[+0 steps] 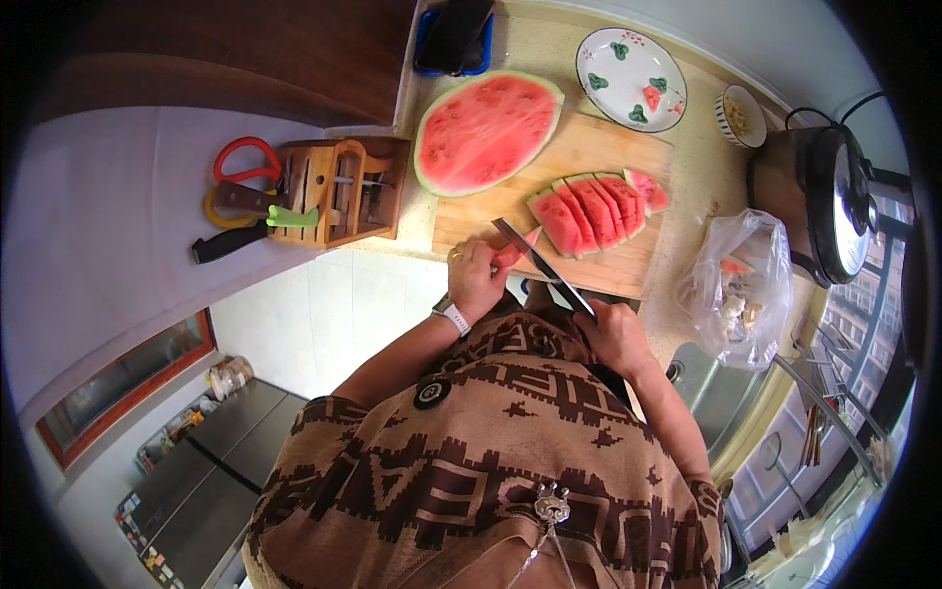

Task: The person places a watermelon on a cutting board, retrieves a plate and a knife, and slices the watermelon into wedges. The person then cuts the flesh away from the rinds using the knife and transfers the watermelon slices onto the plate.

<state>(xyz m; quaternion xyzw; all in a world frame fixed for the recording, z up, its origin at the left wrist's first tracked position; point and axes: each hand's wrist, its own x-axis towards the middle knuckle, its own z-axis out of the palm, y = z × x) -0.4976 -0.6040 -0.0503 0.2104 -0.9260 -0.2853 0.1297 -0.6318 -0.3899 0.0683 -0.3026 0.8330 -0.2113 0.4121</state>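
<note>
My left hand (472, 278) grips a small piece of watermelon (511, 255) over the near edge of the wooden cutting board (471, 230). In my right hand (615, 337) is the handle of a kitchen knife (548, 269), its blade slanting up and left against that piece. Several watermelon slices (589, 213) stand in a row on the board, rind outward. A smaller watermelon chunk (646, 191) lies at the row's right end. A large cut watermelon half (489, 132), red face up, rests at the board's far left, partly on the counter.
A floral plate (618, 62) holding a small red piece and a striped bowl (742, 116) sit at the back. To the right are a clear plastic bag (736, 294) of scraps and an electric cooker (809, 199). A wooden knife block (338, 193) stands left; a sink (714, 397) lies nearer right.
</note>
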